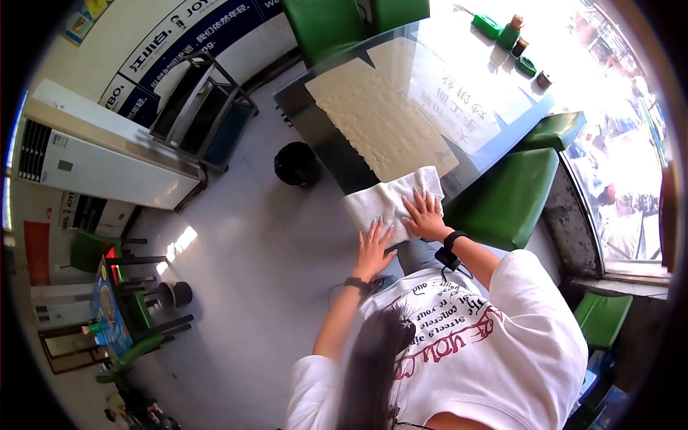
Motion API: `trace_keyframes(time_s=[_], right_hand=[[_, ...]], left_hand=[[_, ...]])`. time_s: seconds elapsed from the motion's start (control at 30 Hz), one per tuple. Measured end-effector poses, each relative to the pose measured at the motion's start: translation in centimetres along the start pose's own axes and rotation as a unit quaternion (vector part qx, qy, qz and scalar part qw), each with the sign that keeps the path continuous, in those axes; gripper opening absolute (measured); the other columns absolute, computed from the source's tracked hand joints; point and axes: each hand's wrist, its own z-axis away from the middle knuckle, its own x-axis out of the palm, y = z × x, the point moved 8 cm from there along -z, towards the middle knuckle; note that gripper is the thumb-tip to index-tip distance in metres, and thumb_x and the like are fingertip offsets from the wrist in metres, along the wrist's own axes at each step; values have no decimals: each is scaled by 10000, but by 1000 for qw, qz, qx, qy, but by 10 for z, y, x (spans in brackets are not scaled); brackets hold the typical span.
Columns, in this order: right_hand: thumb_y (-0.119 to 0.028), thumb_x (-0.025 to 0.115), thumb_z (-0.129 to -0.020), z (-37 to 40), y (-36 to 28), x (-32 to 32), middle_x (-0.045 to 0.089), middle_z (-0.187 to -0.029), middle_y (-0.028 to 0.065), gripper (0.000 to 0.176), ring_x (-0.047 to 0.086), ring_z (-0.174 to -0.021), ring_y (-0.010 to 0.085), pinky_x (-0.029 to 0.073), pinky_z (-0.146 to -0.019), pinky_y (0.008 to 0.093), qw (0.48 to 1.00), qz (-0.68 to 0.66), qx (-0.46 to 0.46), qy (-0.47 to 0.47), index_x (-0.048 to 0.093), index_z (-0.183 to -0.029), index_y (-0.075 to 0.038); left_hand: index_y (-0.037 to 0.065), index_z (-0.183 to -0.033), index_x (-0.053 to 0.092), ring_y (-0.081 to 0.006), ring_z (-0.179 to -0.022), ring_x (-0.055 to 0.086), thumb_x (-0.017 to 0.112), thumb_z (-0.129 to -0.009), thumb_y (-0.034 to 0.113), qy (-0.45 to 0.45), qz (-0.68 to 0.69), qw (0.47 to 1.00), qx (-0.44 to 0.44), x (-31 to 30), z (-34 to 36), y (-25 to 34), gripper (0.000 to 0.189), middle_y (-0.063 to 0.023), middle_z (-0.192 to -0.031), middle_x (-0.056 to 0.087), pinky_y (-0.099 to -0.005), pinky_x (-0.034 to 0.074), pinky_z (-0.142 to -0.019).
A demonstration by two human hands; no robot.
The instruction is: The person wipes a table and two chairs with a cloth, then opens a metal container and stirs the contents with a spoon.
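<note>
Both my hands lie on a white cloth (369, 208) at the near edge of a glass-topped table (315, 136). My left hand (374, 247) rests on the cloth's lower left part, its fingers spread. On the right part of the cloth lies my right hand (426, 215), flat with the fingers apart. The cloth is spread over the table edge and its near side reaches past it. Just beyond the cloth, a beige textured sheet (380, 115) shows on the table, with white printed sheets (444, 93) to its right.
Green containers (509, 34) and small jars stand at the table's far right. Green chairs (505, 201) flank the table on the right and far side. A black bin (297, 165) is on the floor to the left, near a dark trolley (201, 115).
</note>
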Motion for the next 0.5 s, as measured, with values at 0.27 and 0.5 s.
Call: trace_keyframes(time_s=[0.27,0.5], right_hand=[[-477,531,-892,-76,7,-47,25,-1609,115,717,-72,-1463,404,-61,-1131,599,992,-57,-37,-103,217,-1520,-334],[-466,552,-881,-192,36,-73,53,-1609,93,714,-20,-1465,405,-32,-1138,599,994,-95,-3,-45,237,-1511,-350]], left_hand=[[220,-1509,269,-303,-1474,90,614,-872,293,-69,63,995,-20,-23,-38,-12,728,-105,-1590,142,-671,81,-1101],[235,-1523,219,-312,-1475,63,599,-881,300,-107,-31,994,-22,-50,-160,-67,748,-111,-1594,90,-676,60,-1096]])
